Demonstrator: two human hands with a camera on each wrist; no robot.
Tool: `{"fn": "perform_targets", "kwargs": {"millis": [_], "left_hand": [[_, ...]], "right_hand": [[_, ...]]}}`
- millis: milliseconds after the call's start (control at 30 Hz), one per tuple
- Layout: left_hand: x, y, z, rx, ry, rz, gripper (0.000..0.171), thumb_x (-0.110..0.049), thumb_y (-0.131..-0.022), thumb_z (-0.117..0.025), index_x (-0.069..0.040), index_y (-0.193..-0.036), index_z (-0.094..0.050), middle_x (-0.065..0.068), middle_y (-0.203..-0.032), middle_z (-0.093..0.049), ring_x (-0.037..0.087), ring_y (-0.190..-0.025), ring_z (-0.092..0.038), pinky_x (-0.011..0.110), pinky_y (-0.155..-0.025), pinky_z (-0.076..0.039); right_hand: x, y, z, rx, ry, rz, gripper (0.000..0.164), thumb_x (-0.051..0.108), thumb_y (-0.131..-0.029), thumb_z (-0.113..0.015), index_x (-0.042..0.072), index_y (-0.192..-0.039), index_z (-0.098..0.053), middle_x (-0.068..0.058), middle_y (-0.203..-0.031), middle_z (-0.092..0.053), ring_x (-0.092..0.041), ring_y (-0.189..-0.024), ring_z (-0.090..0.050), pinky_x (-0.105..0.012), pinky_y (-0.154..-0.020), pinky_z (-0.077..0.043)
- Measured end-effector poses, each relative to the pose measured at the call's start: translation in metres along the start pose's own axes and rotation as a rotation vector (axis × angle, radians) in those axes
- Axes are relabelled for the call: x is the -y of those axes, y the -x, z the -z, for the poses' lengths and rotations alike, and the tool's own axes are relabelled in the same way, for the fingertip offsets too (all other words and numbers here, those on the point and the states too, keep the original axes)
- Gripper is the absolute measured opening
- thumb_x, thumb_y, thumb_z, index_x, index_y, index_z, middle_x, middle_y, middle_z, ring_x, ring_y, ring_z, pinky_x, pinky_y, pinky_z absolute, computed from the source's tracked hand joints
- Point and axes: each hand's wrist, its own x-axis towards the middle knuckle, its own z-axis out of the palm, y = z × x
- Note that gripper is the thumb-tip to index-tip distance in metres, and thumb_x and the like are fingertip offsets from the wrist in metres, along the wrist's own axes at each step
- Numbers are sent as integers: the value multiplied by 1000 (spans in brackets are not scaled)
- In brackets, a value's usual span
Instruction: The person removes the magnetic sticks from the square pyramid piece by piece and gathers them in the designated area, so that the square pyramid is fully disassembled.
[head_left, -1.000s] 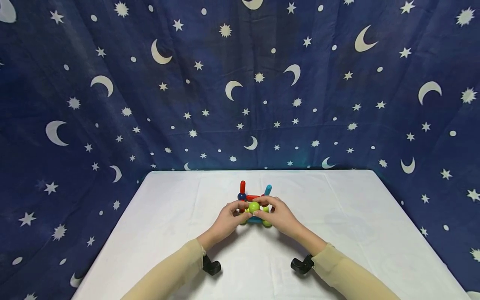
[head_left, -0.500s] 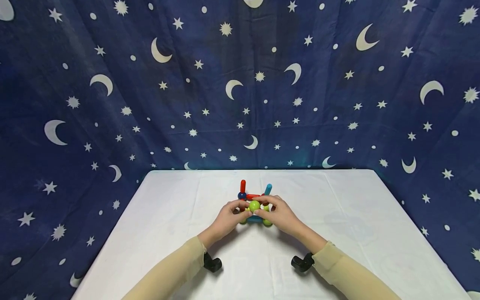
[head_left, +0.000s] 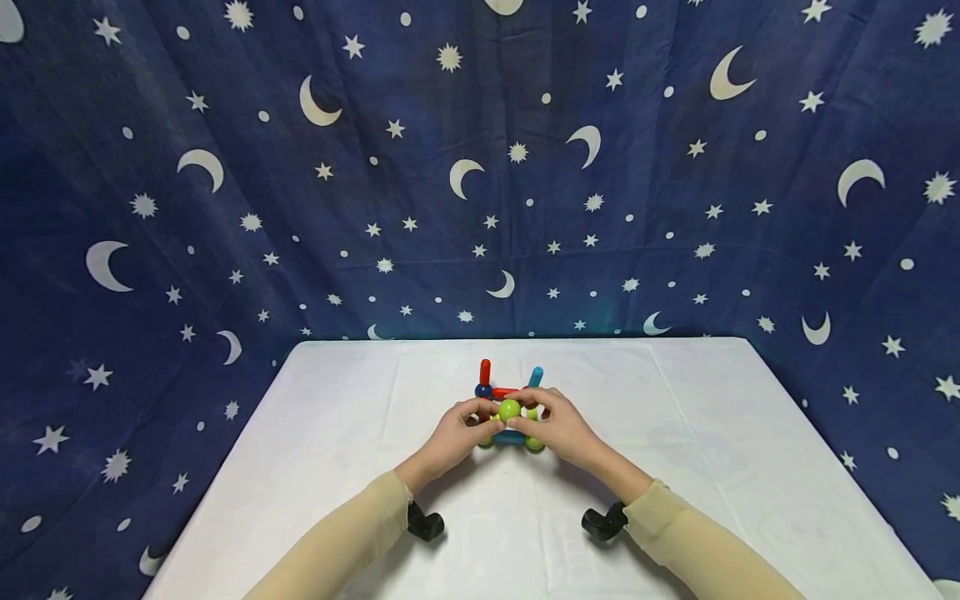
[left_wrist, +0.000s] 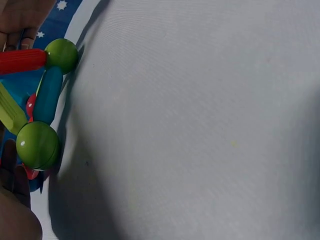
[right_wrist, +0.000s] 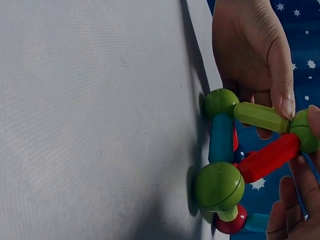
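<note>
A magnetic stick-and-ball structure stands on the white tabletop. Its raised light-green ball point(head_left: 509, 409) sits between both hands. My left hand point(head_left: 456, 435) pinches a yellow-green stick point(right_wrist: 261, 117) by its end at that ball, thumb in front and fingers behind. From the other side my right hand point(head_left: 564, 431) pinches the ball, near the end of a red stick point(right_wrist: 270, 157). These two sticks slope down to lower green balls point(right_wrist: 220, 187), joined by a teal stick point(right_wrist: 221, 137). Behind, a dark-blue ball point(head_left: 483, 391) carries an upright red stick point(head_left: 485, 372). The hands partly hide the structure.
Another blue stick point(head_left: 536, 377) leans up at the structure's back right. A white cloth point(head_left: 360, 517) covers the table, and a navy curtain point(head_left: 420, 150) with moons and stars hangs behind its far edge. Black wrist cameras point(head_left: 426, 524) hang below both sleeves.
</note>
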Motion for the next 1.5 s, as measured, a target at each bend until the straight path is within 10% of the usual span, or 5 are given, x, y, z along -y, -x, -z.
{"fn": "perform_targets", "kwargs": {"millis": [800,967,1067,1267,1500], "left_hand": [[6,7,22,-156,-40,-15,36,-35,-98,-71,-14,-128,-69,-4,-118,-66,21,-109,-56,37,-92,-44],[-12,14,10,-261,-176,-191,28,-22,-97,-73,-15,-123,-70,-5,-120,-62,23,-106,-54,38,-87,-45],[-28,21,-2,-198,-242,-255,25,-19,-98,-71,-19,-123,-71,-6,-118,-63,22,-103,-56,43,-86,-48],[-35,23,-31,8,-284,-238,34,-23,-100,-69,-20,-133,-66,-7,-128,-62,17,-109,-58,39,-92,-51],[-28,7,-59,-22,-329,-182,41,-28,-99,-71,-23,-139,-62,-8,-132,-62,14,-121,-53,39,-99,-46]], "right_hand": [[-9,14,35,-132,-28,-74,42,32,-92,-78,16,-129,-65,1,-109,-69,-20,-104,-58,-36,-84,-42],[-14,19,43,-117,19,-70,45,35,-95,-75,20,-135,-64,3,-111,-69,-17,-104,-58,-35,-85,-45],[-16,22,48,-137,30,-86,42,36,-94,-75,20,-132,-66,3,-109,-69,-18,-102,-59,-35,-85,-45],[-22,29,53,-139,23,-122,42,38,-93,-76,19,-129,-65,4,-105,-72,-19,-100,-58,-36,-84,-44],[-29,38,46,-71,-27,-108,40,33,-93,-78,15,-126,-64,3,-108,-73,-20,-107,-60,-37,-86,-45]]}}
